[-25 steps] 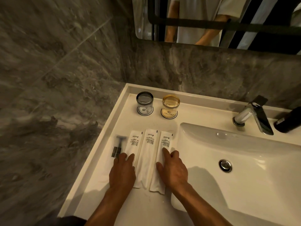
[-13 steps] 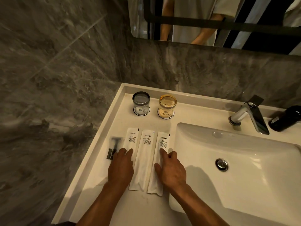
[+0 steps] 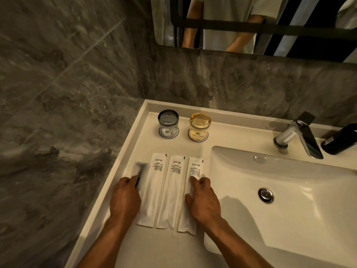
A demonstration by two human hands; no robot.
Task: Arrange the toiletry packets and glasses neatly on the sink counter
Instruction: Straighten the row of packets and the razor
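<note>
While squaring the row | left hand [image 3: 125, 200] fingers [image 3: 129, 180] curling onto blurred razor packet [image 3: 139, 171], nudging it inward | right hand [image 3: 202, 202] fingers [image 3: 193, 179] pressing flat on rightmost packet [image 3: 194, 182], bracing | packets lying side by side on tabletop [image 3: 173, 246] | glasses [image 3: 168, 122] standing behind on coasters.

The three long white paper toiletry packets [image 3: 170, 190] lying side by side carry blocks of small black print at their far ends, too small to read. Print on the round coasters [image 3: 198, 135] under the two glasses is likewise illegible.
</note>
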